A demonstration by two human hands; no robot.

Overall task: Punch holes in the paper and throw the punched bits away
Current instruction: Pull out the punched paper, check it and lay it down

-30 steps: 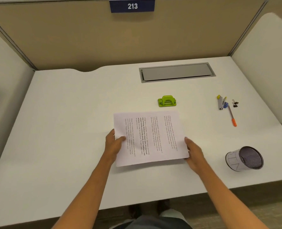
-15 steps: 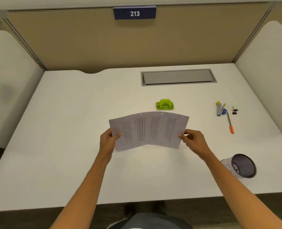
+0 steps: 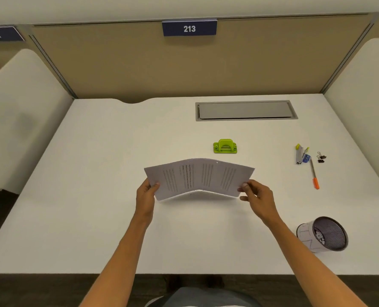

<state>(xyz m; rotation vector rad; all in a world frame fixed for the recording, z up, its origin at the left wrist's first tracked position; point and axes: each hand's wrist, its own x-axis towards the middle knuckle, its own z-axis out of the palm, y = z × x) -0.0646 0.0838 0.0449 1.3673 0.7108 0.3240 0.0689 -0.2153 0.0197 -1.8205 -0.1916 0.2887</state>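
Nearest the body, two bare forearms reaching forward over the white desk (image 3: pixel 95 218). Left hand (image 3: pixel 146 194) closed on the left short edge of the paper (image 3: pixel 198 177), thumb on top, fingers under. Right hand (image 3: pixel 256 196) pinching the right short edge between thumb and fingertips, the other fingers loosely spread. Between the two grips, the paper lifted clear of the desk and bowed upward in the middle like a low arch, printed side up, a shadow lying under it. Near the far edge of the sheet, what looks like one small hole, though too small to be sure.

Right of the right-hand grip and nearer to the body, a mesh bin (image 3: pixel 323 234) lying tilted on the desk, its mouth open toward the camera, with some pale bits inside. Just beyond the far edge of the held sheet, slightly right of its middle, the green hole punch (image 3: pixel 225 146), apart from the paper and untouched. Far right of the grip, a stapler (image 3: pixel 299 154), a pen (image 3: pixel 314 173) and binder clips (image 3: pixel 321 157) in a small group. Farthest, a grey cable tray (image 3: pixel 246 110) and the partition with the number 213.

Probably the step of bringing the sheet to the punch. Next move likely asks for flattening the bow, sliding the far edge squarely into the slot, then freeing one hand for pressing the lever.
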